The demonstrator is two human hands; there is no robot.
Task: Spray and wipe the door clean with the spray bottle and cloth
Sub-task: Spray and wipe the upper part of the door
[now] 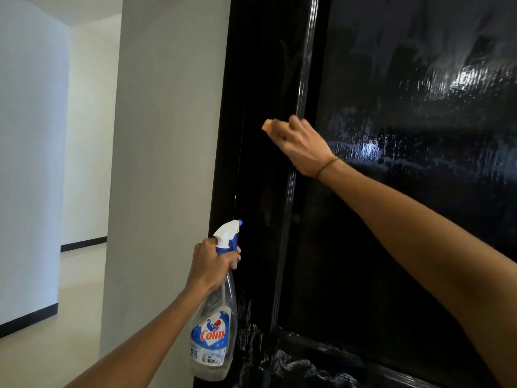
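A: Left hand [208, 266] first. What's it doing?

B: Wrapped round the neck of the Colin spray bottle [214, 317], a finger curled over the blue trigger. Bottle hangs upright below the fist, clear body, little liquid visible, white-and-blue nozzle pointing toward the door frame just beyond the knuckles.

A: And the right hand [299, 144]?

B: Raised, well above and to the right of the left one, arm stretched out. Fingers bunched over something tan, the cloth [267, 126], I think; only a small corner pokes out past the fingertips, and it's blurred, so I won't swear to the material. The hand presses it against the black door [419, 191], on the raised vertical moulding.

A: Wrist?

B: A thin band [328, 165] round the right wrist.

A: Door surface?

B: Glossy black. To the right of the right hand, the panel shows wet streaks and smeary haze catching light. Below the left hand, beside the bottle's base, more wet speckle on the lower rail.

A: Left of the hands?

B: A pale grey wall [156, 163] edge directly behind the bottle, then a corridor further left with light floor and a dark skirting strip [84, 243].
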